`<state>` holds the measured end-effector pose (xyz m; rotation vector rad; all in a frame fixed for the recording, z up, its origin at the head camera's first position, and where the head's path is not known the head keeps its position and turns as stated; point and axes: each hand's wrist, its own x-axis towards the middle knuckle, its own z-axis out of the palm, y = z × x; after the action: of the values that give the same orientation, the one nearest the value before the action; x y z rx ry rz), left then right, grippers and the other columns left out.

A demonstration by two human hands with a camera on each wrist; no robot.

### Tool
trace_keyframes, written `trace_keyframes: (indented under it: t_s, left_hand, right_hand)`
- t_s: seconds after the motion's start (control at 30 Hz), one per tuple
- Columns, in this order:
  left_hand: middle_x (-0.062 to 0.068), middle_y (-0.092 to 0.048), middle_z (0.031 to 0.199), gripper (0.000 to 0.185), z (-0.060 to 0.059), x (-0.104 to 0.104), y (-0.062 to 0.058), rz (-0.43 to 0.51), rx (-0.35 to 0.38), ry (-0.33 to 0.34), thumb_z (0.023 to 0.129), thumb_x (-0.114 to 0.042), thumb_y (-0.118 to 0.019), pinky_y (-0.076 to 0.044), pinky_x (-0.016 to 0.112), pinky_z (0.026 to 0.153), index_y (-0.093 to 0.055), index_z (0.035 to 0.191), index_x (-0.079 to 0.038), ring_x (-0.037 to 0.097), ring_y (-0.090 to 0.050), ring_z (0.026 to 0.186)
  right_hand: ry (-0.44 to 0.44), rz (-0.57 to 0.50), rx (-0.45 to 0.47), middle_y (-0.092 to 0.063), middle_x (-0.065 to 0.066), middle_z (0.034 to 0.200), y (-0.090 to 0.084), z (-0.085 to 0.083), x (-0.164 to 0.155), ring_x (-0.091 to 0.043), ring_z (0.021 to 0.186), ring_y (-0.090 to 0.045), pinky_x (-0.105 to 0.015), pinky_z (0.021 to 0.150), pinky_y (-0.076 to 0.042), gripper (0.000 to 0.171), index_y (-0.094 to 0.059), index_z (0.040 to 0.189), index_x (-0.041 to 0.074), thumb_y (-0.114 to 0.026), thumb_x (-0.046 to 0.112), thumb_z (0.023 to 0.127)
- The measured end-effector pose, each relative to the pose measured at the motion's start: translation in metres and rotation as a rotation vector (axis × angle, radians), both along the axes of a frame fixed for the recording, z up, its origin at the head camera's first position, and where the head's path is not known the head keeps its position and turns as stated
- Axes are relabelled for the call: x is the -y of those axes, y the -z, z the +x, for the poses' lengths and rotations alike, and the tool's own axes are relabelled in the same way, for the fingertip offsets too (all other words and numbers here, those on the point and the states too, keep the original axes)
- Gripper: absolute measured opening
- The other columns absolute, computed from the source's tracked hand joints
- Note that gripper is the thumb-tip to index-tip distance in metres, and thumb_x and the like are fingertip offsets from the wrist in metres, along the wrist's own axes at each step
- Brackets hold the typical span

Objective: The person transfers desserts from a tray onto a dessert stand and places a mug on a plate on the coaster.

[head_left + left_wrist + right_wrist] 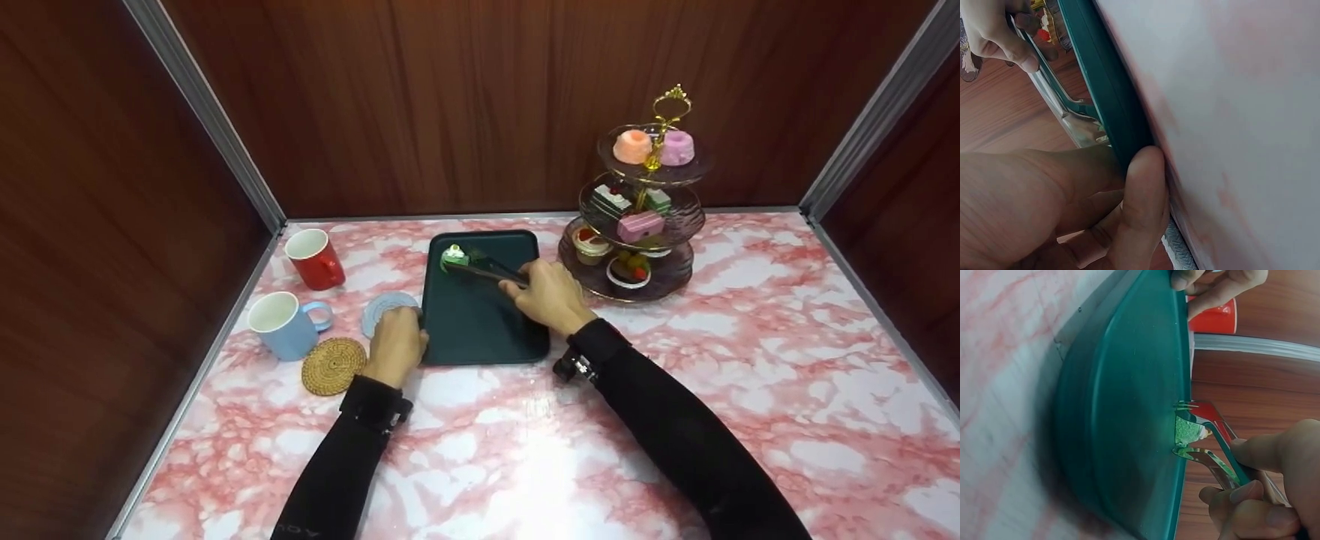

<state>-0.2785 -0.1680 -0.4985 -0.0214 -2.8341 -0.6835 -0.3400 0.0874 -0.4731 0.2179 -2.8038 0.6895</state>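
I've got the left hand (396,343) nearest, pinching the tray (480,330) by its left edge, toward the near corner. Farther on, over the right edge, the right hand (550,295) is curled round the tongs (496,275), which run left and slightly away from it. And there's the cake (454,256) at that end, by the tray's far left corner: the tongs stand parted, one arm either side. Whether they touch it, I can't tell.

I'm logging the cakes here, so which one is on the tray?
The green cake topped with white, between the tips of the tongs; the others sit on the tiered stand.
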Motion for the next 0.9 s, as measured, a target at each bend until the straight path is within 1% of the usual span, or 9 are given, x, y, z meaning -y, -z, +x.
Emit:
trace_keyframes:
  t_s: [0.17, 0.4, 0.6, 0.77, 0.9]
  left_hand:
    - [0.016, -0.066, 0.095, 0.019, -0.0003, -0.0009, 0.0004, 0.003, 0.006, -0.007, 0.076, -0.010, -0.066, -0.050, 0.047, 0.068, -0.068, 0.095, -0.010, 0.034, -0.064, 0.084]
    - [0.017, -0.066, 0.097, 0.023, -0.0016, 0.0000, 0.0011, 0.006, 0.008, -0.008, 0.076, -0.010, -0.067, -0.051, 0.047, 0.071, -0.068, 0.099, -0.010, 0.033, -0.064, 0.086]
    - [0.017, -0.066, 0.095, 0.022, -0.0013, 0.0005, 0.0009, 0.005, 0.002, -0.005, 0.076, -0.010, -0.066, -0.051, 0.046, 0.070, -0.068, 0.097, -0.009, 0.034, -0.064, 0.084]
    - [0.017, -0.066, 0.097, 0.024, -0.0005, 0.0004, 0.0009, 0.017, 0.021, -0.012, 0.076, -0.010, -0.066, -0.052, 0.046, 0.070, -0.068, 0.100, -0.009, 0.034, -0.064, 0.085]
    - [0.016, -0.066, 0.095, 0.020, -0.0010, 0.0004, 0.0009, 0.009, 0.024, -0.011, 0.076, -0.011, -0.066, -0.051, 0.046, 0.068, -0.068, 0.096, -0.010, 0.033, -0.064, 0.084]
  right_hand:
    - [0.006, -0.001, -0.006, -0.058, 0.007, 0.066, -0.0006, -0.0015, 0.0015, -0.016, 0.063, -0.056, -0.035, 0.046, -0.037, 0.032, -0.066, 0.081, 0.029, -0.062, 0.060, 0.075]
    - [-0.012, 0.001, -0.002, -0.057, 0.007, 0.060, -0.0010, -0.0019, 0.0029, -0.017, 0.060, -0.054, -0.036, 0.046, -0.036, 0.028, -0.062, 0.068, 0.031, -0.061, 0.058, 0.077]
    - [-0.018, -0.002, 0.003, -0.056, 0.007, 0.059, -0.0018, -0.0012, 0.0039, -0.018, 0.058, -0.053, -0.036, 0.045, -0.036, 0.027, -0.063, 0.068, 0.031, -0.061, 0.056, 0.078]
    - [-0.022, -0.001, 0.007, -0.056, 0.007, 0.060, -0.0028, -0.0007, 0.0042, -0.018, 0.058, -0.053, -0.036, 0.045, -0.036, 0.027, -0.063, 0.067, 0.032, -0.061, 0.057, 0.077]
    - [-0.016, 0.005, 0.005, -0.056, 0.007, 0.059, -0.0024, -0.0007, 0.0048, -0.018, 0.058, -0.054, -0.036, 0.045, -0.036, 0.028, -0.062, 0.065, 0.032, -0.061, 0.057, 0.077]
